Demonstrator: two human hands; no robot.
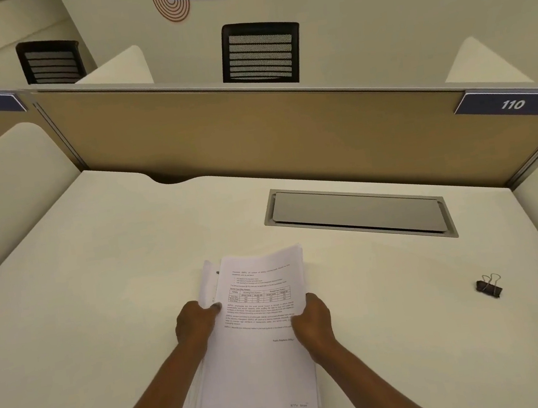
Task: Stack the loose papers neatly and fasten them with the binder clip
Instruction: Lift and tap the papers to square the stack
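A pile of printed white papers (259, 339) lies on the white desk (103, 289) near its front edge, sheets fanned out of line at the left and bottom. My left hand (195, 323) grips the pile's left edge, thumb on the top sheet. My right hand (311, 324) holds the right edge. A black binder clip (489, 286) with wire handles lies alone on the desk, far to the right of the papers.
A grey cable-tray lid (359, 213) is set into the desk behind the papers. A tan partition (253, 138) closes the back, with a "110" label (512, 104). White side dividers flank the desk; two black chairs (260, 53) stand beyond.
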